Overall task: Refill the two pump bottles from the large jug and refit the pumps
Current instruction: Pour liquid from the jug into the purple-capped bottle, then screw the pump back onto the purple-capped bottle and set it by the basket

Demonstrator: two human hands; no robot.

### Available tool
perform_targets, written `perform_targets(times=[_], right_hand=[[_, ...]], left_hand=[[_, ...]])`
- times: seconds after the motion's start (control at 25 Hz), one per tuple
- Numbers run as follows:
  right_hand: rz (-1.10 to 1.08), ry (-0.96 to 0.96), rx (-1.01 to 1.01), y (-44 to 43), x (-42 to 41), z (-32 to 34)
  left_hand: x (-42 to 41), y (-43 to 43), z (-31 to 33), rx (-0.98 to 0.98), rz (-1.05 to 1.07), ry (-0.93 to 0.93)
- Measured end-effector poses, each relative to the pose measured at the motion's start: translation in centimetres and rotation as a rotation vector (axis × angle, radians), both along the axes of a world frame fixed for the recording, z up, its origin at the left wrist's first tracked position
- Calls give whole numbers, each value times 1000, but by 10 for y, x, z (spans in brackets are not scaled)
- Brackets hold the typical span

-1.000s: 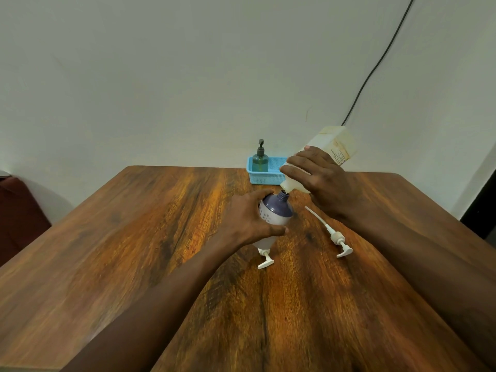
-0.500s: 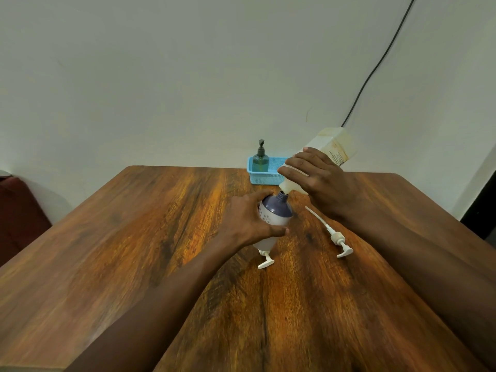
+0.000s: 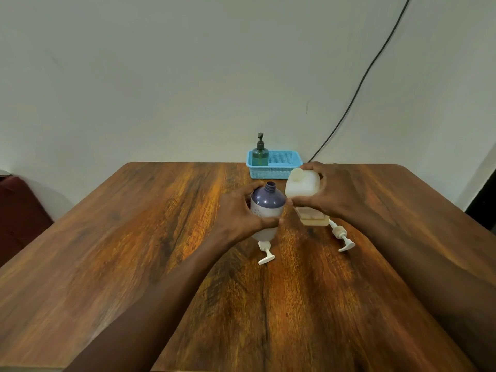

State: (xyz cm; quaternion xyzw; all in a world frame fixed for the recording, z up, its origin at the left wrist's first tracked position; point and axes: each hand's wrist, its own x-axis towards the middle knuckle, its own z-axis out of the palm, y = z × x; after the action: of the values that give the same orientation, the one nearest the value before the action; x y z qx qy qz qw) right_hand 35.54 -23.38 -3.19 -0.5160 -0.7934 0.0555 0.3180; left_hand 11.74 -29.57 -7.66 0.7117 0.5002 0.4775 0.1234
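Grips uncapped bottle (image 3: 268, 202) in left hand (image 3: 239, 213), upright jug (image 3: 302, 187) at its 3 o'clock in right hand (image 3: 332, 194), above worktop (image 3: 134, 237).

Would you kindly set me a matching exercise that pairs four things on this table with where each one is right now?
Things:
1. purple bottle
2. jug
3. green pump bottle
4. white pump with the long tube

Places:
A. lying on the table
B. gripped by the right hand
C. standing in the blue basket
D. gripped by the left hand, neck open

Pairs: 1-D, 2-B, 3-C, 4-A
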Motion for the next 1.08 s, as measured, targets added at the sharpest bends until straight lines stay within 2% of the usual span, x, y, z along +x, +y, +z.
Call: perform_targets(times=[0.16,0.56,0.68,0.8,0.88,0.96,1.08], right_hand=[[70,123,-283,8,9,-16],[164,127,-402,11,22,-22],[129,56,-297,2,16,-17],[139,-18,32,-15,0,-1],[249,-16,187,-22,-16,2],[390,-38,232,-24,-33,-3],[543,-106,114,-25,-54,-22]], left_hand=[[-7,1,-3,-11,13,-5],[-10,3,-9,0,36,-8],[-14,0,-8,-10,26,-12],[-24,-6,-6,-37,38,-27],[-35,-11,-5,-37,55,-34],[-46,-18,-6,-22,80,-34],[-61,-26,-11,-16,119,-36]])
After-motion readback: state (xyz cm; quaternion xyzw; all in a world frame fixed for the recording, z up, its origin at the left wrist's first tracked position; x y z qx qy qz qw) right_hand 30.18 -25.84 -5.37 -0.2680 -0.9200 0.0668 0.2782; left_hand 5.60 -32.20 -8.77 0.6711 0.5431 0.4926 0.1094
